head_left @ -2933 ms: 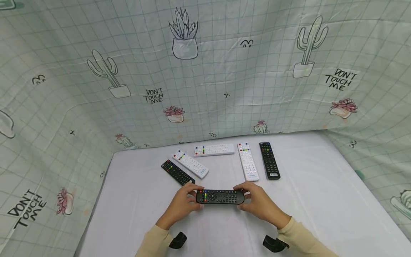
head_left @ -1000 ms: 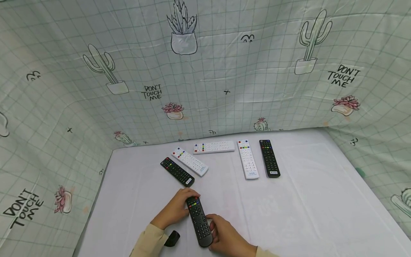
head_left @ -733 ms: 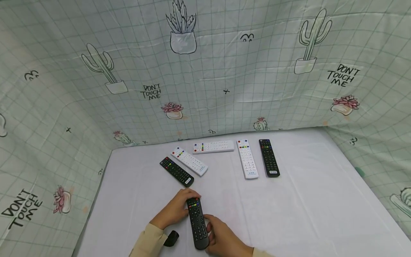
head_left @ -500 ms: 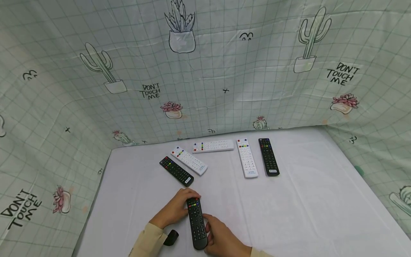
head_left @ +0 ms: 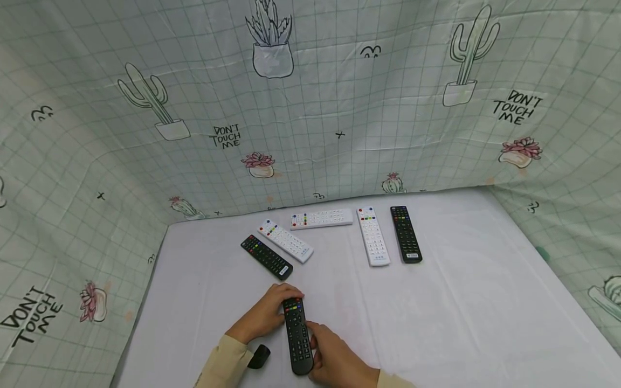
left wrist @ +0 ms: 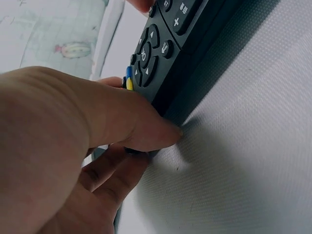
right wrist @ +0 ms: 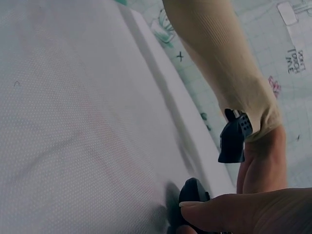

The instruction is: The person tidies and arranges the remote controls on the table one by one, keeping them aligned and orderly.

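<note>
A black remote control (head_left: 298,337) with coloured buttons near its far end points away from the person, close over the white table. My left hand (head_left: 266,312) grips that far end; in the left wrist view its thumb (left wrist: 156,134) presses along the side and fingers curl round the end. At the near end, my right hand (head_left: 339,358) holds the remote's right side, its thumb (right wrist: 219,209) against the edge in the right wrist view. Just beyond the left hand lies another black remote (head_left: 267,257), slanting.
Three white remotes (head_left: 285,241) lie farther back, one slanted, one crosswise (head_left: 322,219), one lengthwise (head_left: 373,236). Beside the last lies a black remote (head_left: 406,234). A patterned cloth (head_left: 310,108) stands behind the table and at both sides. A black wrist camera (head_left: 259,357) sits below the left sleeve.
The held remote has turned from crosswise to lengthwise and come nearer the person, the right hand swinging down with its end. Over the last half second both hands have stayed almost still.
</note>
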A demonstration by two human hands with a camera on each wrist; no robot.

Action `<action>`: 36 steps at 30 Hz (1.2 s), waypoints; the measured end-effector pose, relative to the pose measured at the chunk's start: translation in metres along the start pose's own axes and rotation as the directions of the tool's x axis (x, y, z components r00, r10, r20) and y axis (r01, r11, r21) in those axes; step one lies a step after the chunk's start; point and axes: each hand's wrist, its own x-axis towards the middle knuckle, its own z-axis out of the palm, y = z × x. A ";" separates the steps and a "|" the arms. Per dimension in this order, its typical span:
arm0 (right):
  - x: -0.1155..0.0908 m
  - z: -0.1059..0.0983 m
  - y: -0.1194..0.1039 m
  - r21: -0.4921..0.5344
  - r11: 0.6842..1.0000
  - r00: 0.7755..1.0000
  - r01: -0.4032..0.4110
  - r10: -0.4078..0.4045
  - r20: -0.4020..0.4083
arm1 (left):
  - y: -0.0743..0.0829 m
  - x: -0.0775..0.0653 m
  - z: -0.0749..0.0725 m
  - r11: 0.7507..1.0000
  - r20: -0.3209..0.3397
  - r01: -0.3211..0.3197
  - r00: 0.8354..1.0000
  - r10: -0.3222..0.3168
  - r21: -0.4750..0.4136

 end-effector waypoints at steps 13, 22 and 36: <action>-0.017 -0.028 0.001 -0.028 0.999 0.999 -0.032 0.032 0.009 | 0.004 -0.001 0.000 0.999 -0.022 -0.026 0.999 0.027 0.041; -0.031 -0.079 0.011 -0.062 0.998 0.984 0.000 -0.011 -0.179 | 0.021 0.014 -0.008 0.999 -0.090 -0.040 0.995 0.043 0.032; -0.047 -0.147 0.032 -0.137 0.975 0.862 -0.173 0.083 -0.500 | 0.052 0.052 -0.015 0.992 -0.079 -0.124 0.989 0.123 -0.002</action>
